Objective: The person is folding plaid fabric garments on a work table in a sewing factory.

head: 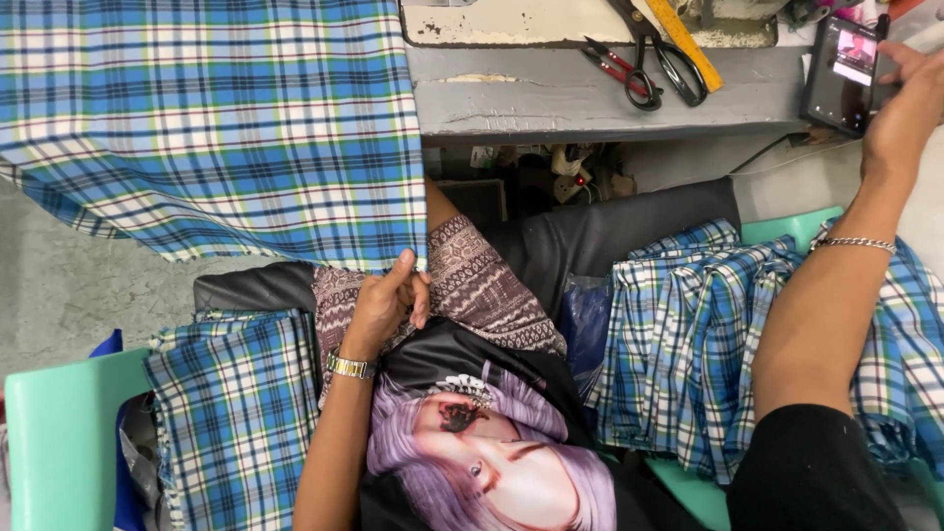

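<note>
By a grey table [590,98], left hand [383,300] pinches plaid cloth [216,118]; right hand [900,108] grips phone [844,74].

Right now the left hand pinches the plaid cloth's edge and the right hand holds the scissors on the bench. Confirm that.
Not quite. The right hand holds a phone, not the scissors, which lie untouched on the bench. The left hand does pinch the plaid cloth. The head view shows it.

I get 1 view, from the head camera: it looks steeply down, close over the lap, toward the grey table edge [600,98] ahead.
</note>
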